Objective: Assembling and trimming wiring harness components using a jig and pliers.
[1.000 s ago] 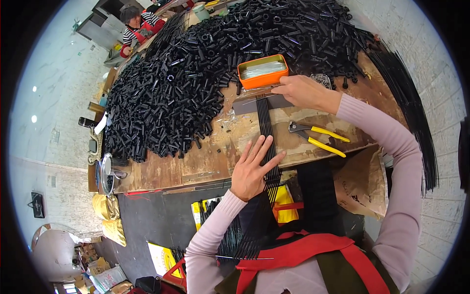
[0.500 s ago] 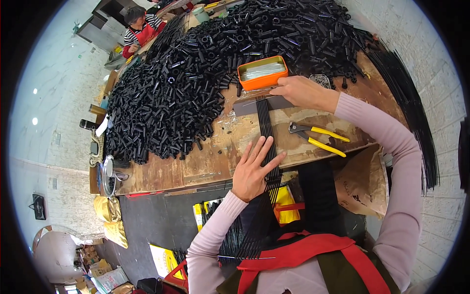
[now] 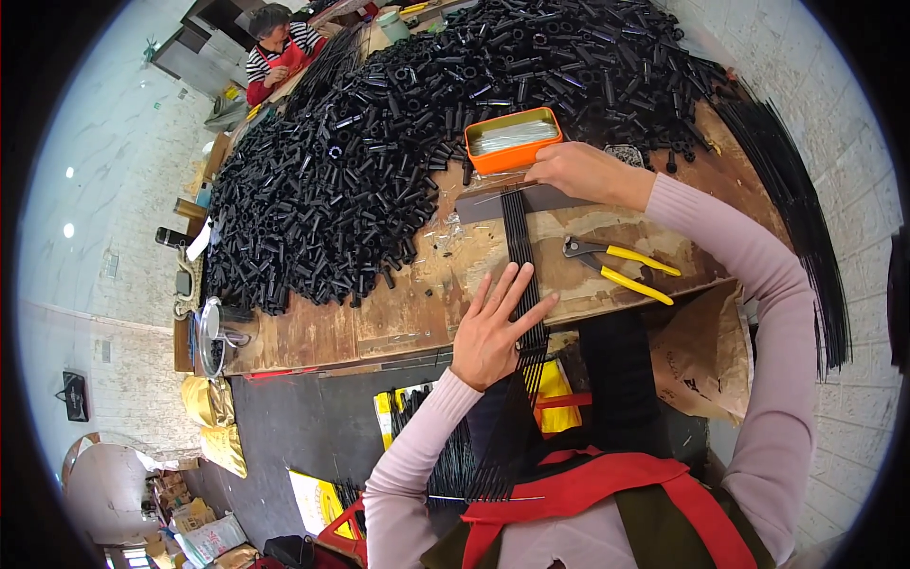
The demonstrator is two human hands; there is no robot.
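Observation:
My left hand [image 3: 493,327] lies flat with its fingers spread over a row of thin black rods [image 3: 518,237]. These run side by side from the table down past its edge to my lap, where another thin metal wire [image 3: 521,498] crosses them. My right hand [image 3: 583,173] is closed in a pinch on a thin metal wire [image 3: 500,195], held across the rods' far ends above a dark flat strip [image 3: 479,209]. Just beyond that hand stands an orange tin [image 3: 502,162] holding many thin silvery wires [image 3: 517,137].
Yellow-handled end cutters [image 3: 626,266] lie to the right on the wooden table [image 3: 379,332]. A large heap of black tubular parts [image 3: 322,218] covers the far and left side. Long black rods [image 3: 791,209] hang over the right edge. Another person [image 3: 280,52] sits far left.
My right hand and the wire have shifted very slightly, with the wire still across the rods' ends. My left hand stays spread on the rods. The other person's hand has moved up.

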